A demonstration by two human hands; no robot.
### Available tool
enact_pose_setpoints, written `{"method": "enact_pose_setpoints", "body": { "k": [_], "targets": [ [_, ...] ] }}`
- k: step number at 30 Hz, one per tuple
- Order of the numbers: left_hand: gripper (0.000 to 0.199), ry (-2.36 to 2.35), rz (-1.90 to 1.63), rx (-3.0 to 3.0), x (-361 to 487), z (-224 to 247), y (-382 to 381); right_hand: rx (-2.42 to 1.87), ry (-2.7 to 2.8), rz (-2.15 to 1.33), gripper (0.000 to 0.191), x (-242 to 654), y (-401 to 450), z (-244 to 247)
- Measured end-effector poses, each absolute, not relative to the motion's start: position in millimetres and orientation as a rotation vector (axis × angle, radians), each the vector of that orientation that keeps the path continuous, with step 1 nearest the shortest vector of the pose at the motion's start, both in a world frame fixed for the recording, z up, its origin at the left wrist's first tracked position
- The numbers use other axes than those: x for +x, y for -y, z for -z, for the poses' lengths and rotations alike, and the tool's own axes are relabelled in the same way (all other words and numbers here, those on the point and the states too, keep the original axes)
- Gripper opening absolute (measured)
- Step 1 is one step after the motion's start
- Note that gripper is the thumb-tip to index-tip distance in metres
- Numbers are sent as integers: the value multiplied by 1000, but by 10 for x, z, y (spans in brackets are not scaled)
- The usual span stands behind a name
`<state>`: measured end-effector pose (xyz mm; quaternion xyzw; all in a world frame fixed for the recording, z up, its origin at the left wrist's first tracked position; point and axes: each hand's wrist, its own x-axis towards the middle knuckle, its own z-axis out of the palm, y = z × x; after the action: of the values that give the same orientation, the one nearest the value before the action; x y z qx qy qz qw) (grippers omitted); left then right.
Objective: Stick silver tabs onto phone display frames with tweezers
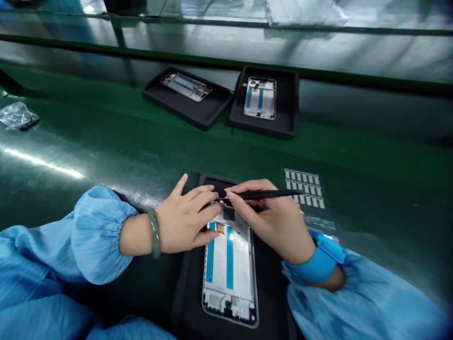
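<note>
Left hand (186, 219) hides the phone frame's (228, 264) top (right hand (274, 222) holds tweezers (267, 194)).

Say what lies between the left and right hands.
Head view: black tweezers from the right hand, and a phone frame's top end beneath them.

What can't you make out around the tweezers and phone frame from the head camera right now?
In the head view:
Tips of the black tweezers: hidden among the fingers of the left hand and right hand.
Upper end of the phone frame: covered by both hands.
Gold part: too small to identify.
Sheet of small pale pads: too small for any markings.
</note>
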<state>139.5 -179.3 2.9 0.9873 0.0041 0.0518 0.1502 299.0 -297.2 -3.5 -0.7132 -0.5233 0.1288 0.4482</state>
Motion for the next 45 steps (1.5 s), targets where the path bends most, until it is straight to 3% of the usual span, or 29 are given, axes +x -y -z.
{"method": "enact_pose_setpoints", "body": {
  "k": [7, 14, 21, 27, 34, 39, 41, 43, 45],
  "targets": [
    [43, -8, -126, 2853, 1393, -26, 1795, -1720, 1259, -141, 9, 3200, 3071, -194],
    [35, -2, -123, 2824, 1408, -19, 1751, -1927, 2311, 26, 42, 3561, 3758, -189],
    [29, 10, -115, 2786, 1398, -100, 1704, -1727, 2576, 208, 56, 3683, 3987, -72],
    [50, -250, -699, 2591, 1731, -177, 1139, -2127, 2180, 457, 51, 4581, 4148, -254],
    [39, -432, -469, 2970, 2709, 169, 728, -2745, 1377, 372, 40, 5395, 3936, -170],
    [23, -367, -389, 3112, 3129, 208, 700, -2711, 1241, 458, 45, 5165, 3758, -191],
    [20, -372, -361, 3143, 3190, 164, 670, -2661, 1239, 469, 38, 4879, 3756, -252],
    [19, -364, -339, 3163, 3191, 103, 657, -2495, 1300, 417, 29, 4539, 3800, -328],
    [18, -337, -329, 3178, 3122, 28, 688, -2284, 1330, 150, 28, 4222, 3876, -389]
  ]
}}
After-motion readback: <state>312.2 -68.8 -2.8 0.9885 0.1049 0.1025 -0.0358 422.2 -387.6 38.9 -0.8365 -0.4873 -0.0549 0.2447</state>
